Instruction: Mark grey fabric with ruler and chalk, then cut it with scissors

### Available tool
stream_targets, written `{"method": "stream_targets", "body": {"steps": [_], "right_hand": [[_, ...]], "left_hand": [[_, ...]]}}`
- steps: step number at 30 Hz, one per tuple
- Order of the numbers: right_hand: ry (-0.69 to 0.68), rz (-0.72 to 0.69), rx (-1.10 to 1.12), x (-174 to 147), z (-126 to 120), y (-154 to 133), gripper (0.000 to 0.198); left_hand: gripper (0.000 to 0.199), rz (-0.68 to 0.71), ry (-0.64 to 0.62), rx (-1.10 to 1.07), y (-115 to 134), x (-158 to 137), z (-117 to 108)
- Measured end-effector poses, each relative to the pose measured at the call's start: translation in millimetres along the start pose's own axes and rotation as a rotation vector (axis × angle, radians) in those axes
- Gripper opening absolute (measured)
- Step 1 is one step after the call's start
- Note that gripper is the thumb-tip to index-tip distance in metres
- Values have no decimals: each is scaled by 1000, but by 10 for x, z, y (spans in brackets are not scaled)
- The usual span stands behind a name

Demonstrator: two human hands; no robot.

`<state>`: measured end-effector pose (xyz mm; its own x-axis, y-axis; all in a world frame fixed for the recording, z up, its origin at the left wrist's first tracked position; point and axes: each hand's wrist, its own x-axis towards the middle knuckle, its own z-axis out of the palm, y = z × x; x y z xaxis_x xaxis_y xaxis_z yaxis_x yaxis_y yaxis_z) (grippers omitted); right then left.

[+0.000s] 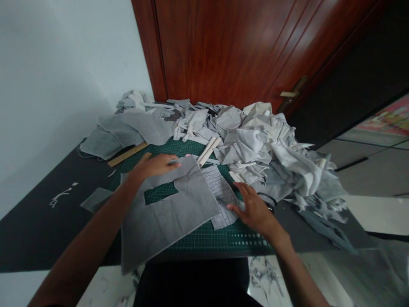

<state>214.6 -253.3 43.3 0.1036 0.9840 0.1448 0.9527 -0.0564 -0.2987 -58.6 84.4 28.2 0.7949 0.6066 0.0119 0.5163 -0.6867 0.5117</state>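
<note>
Across the dark worktop (32, 238), seen from the head view, a grey cloth panel (182, 221) with a rectangular cut-out lies on the green cutting mat (198, 242), partly covering a patterned piece (220, 181). The left hand (155, 165) is at its far edge, seemingly to steady it; whether that grip pinches cloth, I cannot tell. The right hand (255, 209) has thumb and fingers apart beside the patterned piece. Scraps (252, 145) heap behind, probably kept off the working area.
</note>
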Motion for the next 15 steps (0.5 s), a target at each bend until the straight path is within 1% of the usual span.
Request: {"method": "stream_targets", "body": {"steps": [1, 2, 3, 5, 7, 9, 11, 13, 15], "right_hand": [[-27, -4, -8, 81, 93, -116, 79], [-50, -11, -13, 146, 182, -215, 83], [-69, -17, -16, 192, 261, -298, 82], [-94, -34, -9, 222, 366, -421, 75], [-113, -55, 6, 190, 376, -484, 68], [-109, -72, 24, 142, 280, -471, 57], [-56, -63, 32, 124, 84, -369, 46], [53, -22, 23, 169, -188, -186, 41], [193, 25, 4, 289, -496, 50, 41]], "left_hand": [[43, 4, -16, 5, 66, 65, 44], [44, 16, -32, -3, 123, 113, 74], [43, 30, -50, -18, 171, 140, 88], [43, 68, -76, -58, 237, 129, 63], [46, 103, -85, -113, 271, 39, -17], [48, 129, -85, -170, 286, -96, -122], [47, 149, -97, -228, 296, -233, -220], [47, 168, -121, -282, 315, -332, -288], [47, 186, -138, -320, 357, -364, -317]]}}
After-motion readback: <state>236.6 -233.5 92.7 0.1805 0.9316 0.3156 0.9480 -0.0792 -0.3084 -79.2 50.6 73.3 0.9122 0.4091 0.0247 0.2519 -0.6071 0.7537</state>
